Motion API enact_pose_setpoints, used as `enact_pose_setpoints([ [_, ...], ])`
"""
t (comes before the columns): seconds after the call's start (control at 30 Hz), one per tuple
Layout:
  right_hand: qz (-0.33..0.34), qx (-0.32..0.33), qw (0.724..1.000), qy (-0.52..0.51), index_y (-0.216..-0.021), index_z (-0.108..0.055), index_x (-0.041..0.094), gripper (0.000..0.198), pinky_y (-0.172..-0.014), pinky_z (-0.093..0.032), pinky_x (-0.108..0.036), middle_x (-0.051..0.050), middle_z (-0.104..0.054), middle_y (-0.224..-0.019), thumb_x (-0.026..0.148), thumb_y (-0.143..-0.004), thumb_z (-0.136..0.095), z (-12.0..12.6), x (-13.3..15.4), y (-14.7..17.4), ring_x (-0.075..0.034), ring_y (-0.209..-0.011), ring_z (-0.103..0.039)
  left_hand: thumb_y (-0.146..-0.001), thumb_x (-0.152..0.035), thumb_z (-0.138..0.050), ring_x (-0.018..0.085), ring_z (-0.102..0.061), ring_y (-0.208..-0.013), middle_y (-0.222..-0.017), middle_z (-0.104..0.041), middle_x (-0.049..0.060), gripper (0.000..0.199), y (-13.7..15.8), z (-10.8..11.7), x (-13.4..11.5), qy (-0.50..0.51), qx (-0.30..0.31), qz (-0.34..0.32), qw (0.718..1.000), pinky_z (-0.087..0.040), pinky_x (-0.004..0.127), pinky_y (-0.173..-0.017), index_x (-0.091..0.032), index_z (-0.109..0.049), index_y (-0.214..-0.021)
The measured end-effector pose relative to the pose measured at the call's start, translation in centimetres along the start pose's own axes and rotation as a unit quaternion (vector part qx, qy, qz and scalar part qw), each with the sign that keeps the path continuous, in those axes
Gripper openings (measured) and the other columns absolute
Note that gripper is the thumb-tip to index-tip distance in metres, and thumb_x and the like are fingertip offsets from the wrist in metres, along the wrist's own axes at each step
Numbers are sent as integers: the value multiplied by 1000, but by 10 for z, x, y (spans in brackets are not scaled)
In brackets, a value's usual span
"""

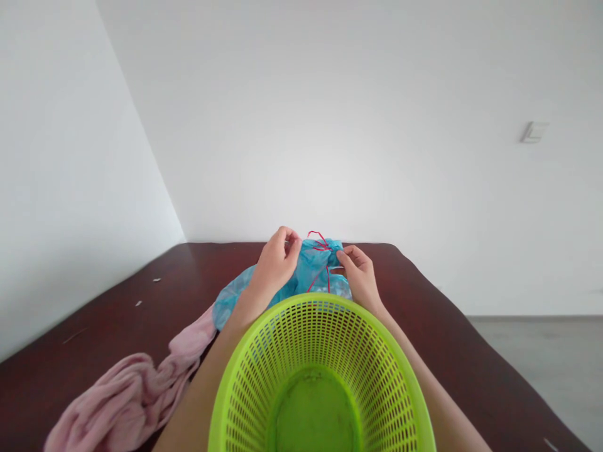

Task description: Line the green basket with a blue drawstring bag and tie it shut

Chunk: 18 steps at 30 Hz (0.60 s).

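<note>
Beyond the green basket, a thin blue plastic bag (308,270) with a red drawstring (320,241) lies on the dark table. My left hand (279,258) is at the bag's left upper edge, thumb and fingers pinched together at the plastic. On the other side, my right hand (358,270) pinches the right upper edge of the bag between thumb and forefinger. Loops of the red string stand up between both hands and hang down the bag's front. The lower part of the bag is hidden behind the basket rim and my left forearm.
The green slotted basket (313,298) stands close in front, between my forearms. A pink cloth (117,402) lies bunched at the left. Small white scraps (157,280) are on the dark red-brown table (108,314). White walls rise behind and at left.
</note>
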State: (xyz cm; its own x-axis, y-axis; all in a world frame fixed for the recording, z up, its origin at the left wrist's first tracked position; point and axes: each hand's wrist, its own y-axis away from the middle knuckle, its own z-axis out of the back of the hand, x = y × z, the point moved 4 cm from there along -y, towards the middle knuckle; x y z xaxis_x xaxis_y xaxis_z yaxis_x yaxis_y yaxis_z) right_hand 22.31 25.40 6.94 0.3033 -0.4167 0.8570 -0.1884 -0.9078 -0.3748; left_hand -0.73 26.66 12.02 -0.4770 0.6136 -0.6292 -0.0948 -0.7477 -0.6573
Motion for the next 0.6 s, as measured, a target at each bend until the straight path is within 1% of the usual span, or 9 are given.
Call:
enact_pose_setpoints([
  [0.07,-34,22,999,-24,-80,-75,24,55,-73,-68,-30,5,-63,-74,66,-72,-108,-1,-3,0,-14,-72,-64,-116,-45,-65,21,-72,-83,-97,-76,2,20,1,-4,-4,47,61,3,997,-55,36,-80,-26,-67,-111],
  [0.17,-94,65,992,-45,-80,-78,23,60,-81,-70,-31,2,-71,-77,69,-65,-112,-5,-11,0,-15,-75,-70,-111,-47,-75,23,-77,-99,-109,-82,4,22,4,-11,-5,79,150,3,986,-58,40,-92,-27,-74,-118],
  [0.23,-141,98,984,-50,-84,-82,22,64,-79,-69,-32,-1,-76,-80,79,-69,-108,-8,-17,2,-17,-74,-73,-104,-42,-81,25,-77,-104,-114,-83,5,25,6,-15,-5,74,187,0,980,-58,42,-97,-28,-76,-124],
  [0.3,-174,125,976,-41,-90,-86,22,69,-74,-67,-34,-4,-81,-83,87,-76,-100,-11,-22,5,-18,-70,-74,-99,-41,-86,25,-74,-97,-107,-80,3,30,8,-18,-5,61,223,2,973,-56,41,-91,-29,-78,-126],
  [0.33,-181,132,974,-30,-92,-87,22,70,-72,-66,-35,-5,-82,-84,89,-76,-98,-11,-24,6,-19,-69,-74,-96,-41,-88,24,-72,-92,-101,-78,2,34,9,-19,-6,56,241,7,969,-54,40,-86,-29,-79,-126],
  [0.43,-164,134,977,10,-94,-90,22,69,-68,-64,-34,-4,-84,-83,86,-71,-103,-10,-22,7,-19,-67,-73,-91,-45,-92,21,-62,-77,-85,-68,-3,38,11,-18,-9,41,280,31,959,-45,37,-73,-27,-78,-121],
  [0.5,-133,135,981,37,-97,-91,23,67,-69,-63,-33,-5,-85,-86,84,-73,-103,-8,-17,6,-19,-69,-72,-91,-47,-90,19,-56,-74,-80,-63,-4,30,11,-15,-11,24,282,35,959,-39,36,-69,-26,-72,-103],
  [0.53,-115,134,983,51,-98,-92,23,66,-70,-63,-33,-5,-85,-87,85,-76,-100,-8,-14,6,-19,-70,-72,-93,-48,-88,19,-52,-72,-77,-58,-5,32,11,-13,-12,14,277,33,960,-36,36,-68,-26,-65,-92],
  [0.6,-84,121,986,73,-98,-91,24,66,-70,-63,-34,-5,-84,-88,86,-79,-97,-7,-8,5,-19,-71,-71,-96,-54,-85,18,-43,-68,-71,-47,-6,50,10,-9,-13,-6,261,25,965,-30,37,-67,-26,-47,-78],
])
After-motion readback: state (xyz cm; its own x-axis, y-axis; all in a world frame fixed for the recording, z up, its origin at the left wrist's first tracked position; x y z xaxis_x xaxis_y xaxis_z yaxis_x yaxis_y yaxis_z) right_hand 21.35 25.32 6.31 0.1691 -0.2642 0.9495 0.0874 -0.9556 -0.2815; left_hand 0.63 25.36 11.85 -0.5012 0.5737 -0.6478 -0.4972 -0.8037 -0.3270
